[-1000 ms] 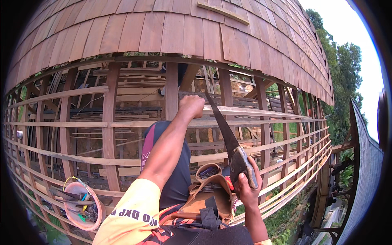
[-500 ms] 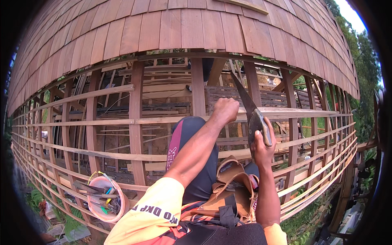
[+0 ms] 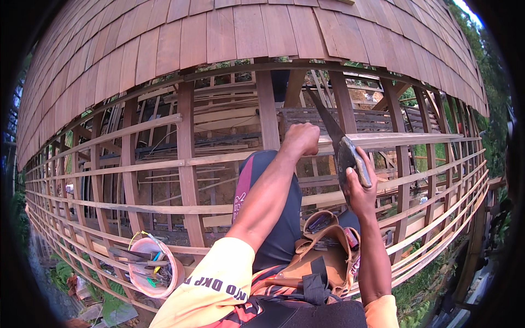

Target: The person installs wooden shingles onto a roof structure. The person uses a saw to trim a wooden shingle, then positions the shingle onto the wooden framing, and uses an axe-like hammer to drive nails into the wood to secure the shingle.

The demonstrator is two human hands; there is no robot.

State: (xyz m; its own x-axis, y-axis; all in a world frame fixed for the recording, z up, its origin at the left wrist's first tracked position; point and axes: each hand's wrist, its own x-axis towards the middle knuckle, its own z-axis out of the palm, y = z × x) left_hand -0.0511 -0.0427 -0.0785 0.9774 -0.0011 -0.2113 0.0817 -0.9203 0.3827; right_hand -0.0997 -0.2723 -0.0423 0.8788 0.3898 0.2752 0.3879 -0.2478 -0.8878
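My left hand (image 3: 302, 139) is closed in a fist around a wooden batten (image 3: 404, 140) that runs out to the right. In my right hand (image 3: 362, 188) is a handsaw (image 3: 344, 150), gripped by its handle. Its dark blade slants up and left, away from me, crossing the batten just right of my left fist. Whether the teeth have cut into the wood cannot be made out. My knee (image 3: 268, 175) lies beneath the left forearm.
Wooden shingles (image 3: 246, 33) cover the roof ahead. Rafters (image 3: 188, 142) and several spaced battens (image 3: 164, 209) form an open frame with gaps to below. A pink bucket of tools (image 3: 169, 273) stands at lower left. A brown tool pouch (image 3: 328, 249) hangs at my waist.
The whole view has shifted a little, with the roof edge higher now. Both hands keep their grips, and the saw stays across the batten at a similar slant.
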